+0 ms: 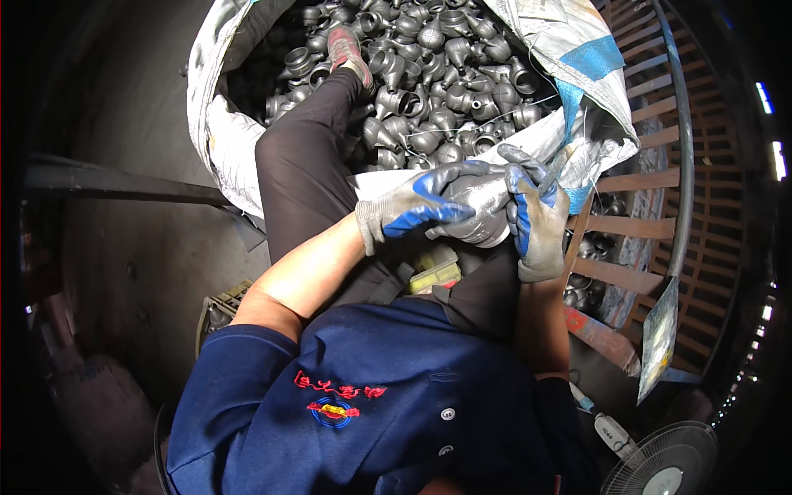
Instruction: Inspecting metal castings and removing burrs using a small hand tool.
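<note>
My left hand [425, 200], in a grey glove with blue palm coating, is closed round a dark grey, bulb-shaped hollow part [485, 198]. It is held above my lap, at the near edge of a big white sack [223, 157]. In a matching glove, my right hand [538, 210] is curled against the part's right side. A narrow tan piece shows by its fingers, but what they grip is hard to make out. Many similar dark grey bulb-shaped parts [433, 91] fill the sack. My shoe [342, 48] rests among them.
A rusty slatted metal rack [635, 181] stands at the right, with more dark parts behind its slats. A fan [664, 470] is at the lower right. Between my legs sits a yellow-green box [433, 268]. A dark metal bar [124, 181] runs along the left.
</note>
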### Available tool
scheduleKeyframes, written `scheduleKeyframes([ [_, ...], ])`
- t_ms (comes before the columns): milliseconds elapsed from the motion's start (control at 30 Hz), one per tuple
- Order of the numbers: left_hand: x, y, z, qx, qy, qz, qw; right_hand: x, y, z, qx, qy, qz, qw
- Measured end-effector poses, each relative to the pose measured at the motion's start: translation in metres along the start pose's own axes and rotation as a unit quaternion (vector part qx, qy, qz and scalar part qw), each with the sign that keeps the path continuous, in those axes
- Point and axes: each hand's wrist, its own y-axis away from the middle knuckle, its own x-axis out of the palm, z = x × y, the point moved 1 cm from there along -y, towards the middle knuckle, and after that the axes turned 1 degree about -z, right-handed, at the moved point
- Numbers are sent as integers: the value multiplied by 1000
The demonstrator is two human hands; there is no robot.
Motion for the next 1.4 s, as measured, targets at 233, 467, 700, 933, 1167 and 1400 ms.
scheduleKeyframes([
  [233, 5, 0, 8, 70, -173, -35, 982, -2, 8, 15, 51, 24, 31, 998],
  [467, 16, 12, -2, 36, -19, -114, 993, -8, 30, 37, -135, 66, 55, 987],
  [700, 31, 18, -5, 81, -3, -118, 990, -11, 71, 22, -146, 39, 139, 979],
  [933, 61, 33, -25, 80, -163, -149, 972, -12, 84, 32, -175, 37, 125, 976],
  [1167, 65, 25, -21, 145, -231, -143, 951, -44, 89, 28, -12, -118, -62, 991],
  [1400, 55, 8, -9, 116, -262, -118, 951, -28, 89, 1, 133, -174, -49, 974],
])
